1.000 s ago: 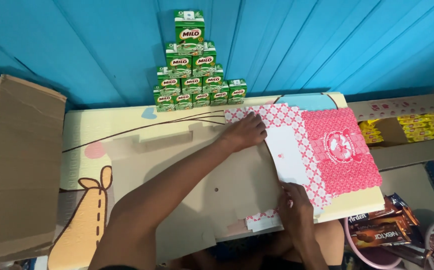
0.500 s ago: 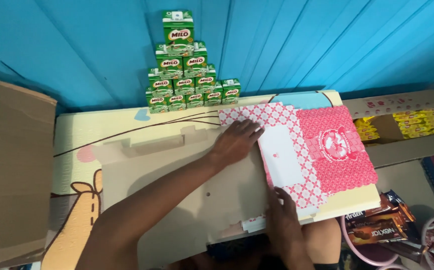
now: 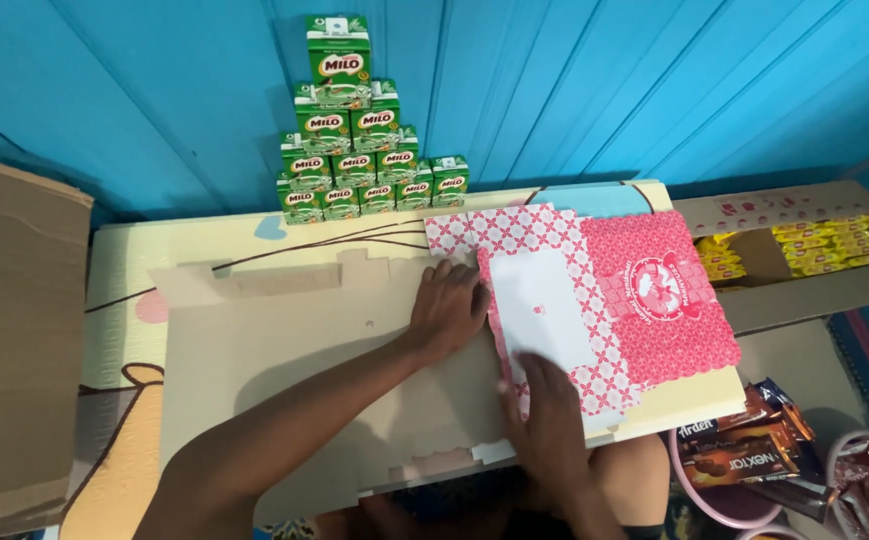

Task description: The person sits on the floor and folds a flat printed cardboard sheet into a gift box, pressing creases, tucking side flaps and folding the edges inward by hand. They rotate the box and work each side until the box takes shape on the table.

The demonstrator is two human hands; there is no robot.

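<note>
A flat, unfolded cardboard box blank [image 3: 284, 350] lies across a low table, brown side up on the left, with a pink and white patterned panel [image 3: 654, 300] folded over on the right. My left hand [image 3: 446, 310] presses flat on the brown card right beside the fold. My right hand [image 3: 551, 425] lies palm down on the white inner face of the folded flap [image 3: 539, 305], near the table's front edge. Neither hand grips anything.
A pyramid of small green drink cartons [image 3: 349, 140] stands against the blue wall. A brown cardboard sheet [image 3: 9, 330] sits at the left. An open carton of yellow packets [image 3: 814, 250] is at the right; a pink basket of snack packs [image 3: 754, 455] is at lower right.
My left hand has slid down along the fold toward me. My right hand has moved up onto the white flap. The view has shifted slightly.
</note>
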